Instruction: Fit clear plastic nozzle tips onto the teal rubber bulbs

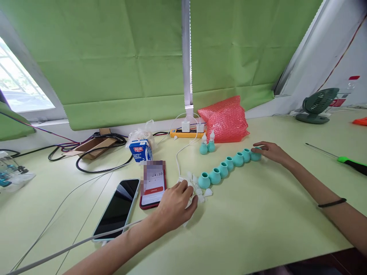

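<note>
A row of several teal rubber bulbs [226,168] lies on its side in a slanted line across the pale green table [258,221]. My right hand [269,151] rests at the far right end of the row, fingers closed round the last bulb [255,156]. My left hand [176,204] is curled over a small heap of clear plastic tips [200,191] at the row's near end, pinching among them; what it grips is hidden. Two finished bulbs with white tips [207,145] stand upright behind the row.
Two phones lie left of my left hand, a dark one [117,208] and a red-cased one [153,183] with a lit screen. Behind stand a milk carton [140,150], a pink bubble-wrap bag [226,119] and an orange power strip [186,132] with cables. A fan [315,107] and screwdriver [341,158] sit right.
</note>
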Available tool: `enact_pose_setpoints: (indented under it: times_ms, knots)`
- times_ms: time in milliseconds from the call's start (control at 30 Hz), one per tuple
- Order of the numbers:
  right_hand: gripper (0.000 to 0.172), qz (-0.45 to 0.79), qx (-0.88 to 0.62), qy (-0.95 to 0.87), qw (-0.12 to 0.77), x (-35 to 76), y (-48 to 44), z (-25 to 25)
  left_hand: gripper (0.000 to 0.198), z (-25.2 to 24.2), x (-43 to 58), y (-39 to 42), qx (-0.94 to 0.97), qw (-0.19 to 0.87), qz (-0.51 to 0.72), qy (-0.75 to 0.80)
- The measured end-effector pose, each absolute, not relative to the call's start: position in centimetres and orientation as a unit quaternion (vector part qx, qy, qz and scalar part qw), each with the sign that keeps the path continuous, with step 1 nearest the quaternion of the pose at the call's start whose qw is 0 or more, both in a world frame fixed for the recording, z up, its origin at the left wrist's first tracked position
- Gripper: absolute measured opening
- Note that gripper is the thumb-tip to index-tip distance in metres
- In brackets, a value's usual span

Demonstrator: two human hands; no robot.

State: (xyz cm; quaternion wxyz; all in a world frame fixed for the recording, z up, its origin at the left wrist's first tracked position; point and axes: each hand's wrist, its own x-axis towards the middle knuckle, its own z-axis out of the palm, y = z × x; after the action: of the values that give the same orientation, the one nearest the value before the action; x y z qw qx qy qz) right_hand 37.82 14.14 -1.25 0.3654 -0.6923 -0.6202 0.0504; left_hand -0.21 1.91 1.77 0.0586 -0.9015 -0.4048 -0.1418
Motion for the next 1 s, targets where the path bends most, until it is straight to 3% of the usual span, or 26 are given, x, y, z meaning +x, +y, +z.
enact_pose_setpoints:
  times_ms: [167,267,400,500,633,833,1000]
  knots:
    - [0.056,-0.034,-0.630,-0.662,0.404,33.2,12.9,2.4,0.017,1.6,-0.2,2.0,-0.905,0.068,-0.128,-0.400]
    - [0.068,0.021,-0.566,-0.747,0.348,28.8,13.3,4.5,0.015,1.3,-0.2,2.1,-0.909,0.074,-0.109,-0.396]
    - [0.094,0.078,-0.609,-0.740,0.275,25.0,16.2,5.5,0.012,1.2,-0.1,2.1,-0.911,0.077,-0.114,-0.390]
    - [0.098,0.145,-0.609,-0.739,0.250,23.9,18.7,5.3,0.012,1.2,-0.2,2.0,-0.911,0.086,-0.125,-0.384]
    - [0.080,0.153,-0.578,-0.764,0.242,22.8,20.3,4.6,0.015,1.3,-0.2,1.9,-0.912,0.085,-0.130,-0.380]
    - [0.026,0.122,-0.545,-0.798,0.228,21.7,20.0,4.3,0.017,1.6,-0.3,1.7,-0.907,0.084,-0.166,-0.377]
    - [0.018,0.051,-0.521,-0.807,0.273,21.0,17.5,5.2,0.012,2.1,-0.5,1.7,-0.881,0.030,-0.272,-0.386]
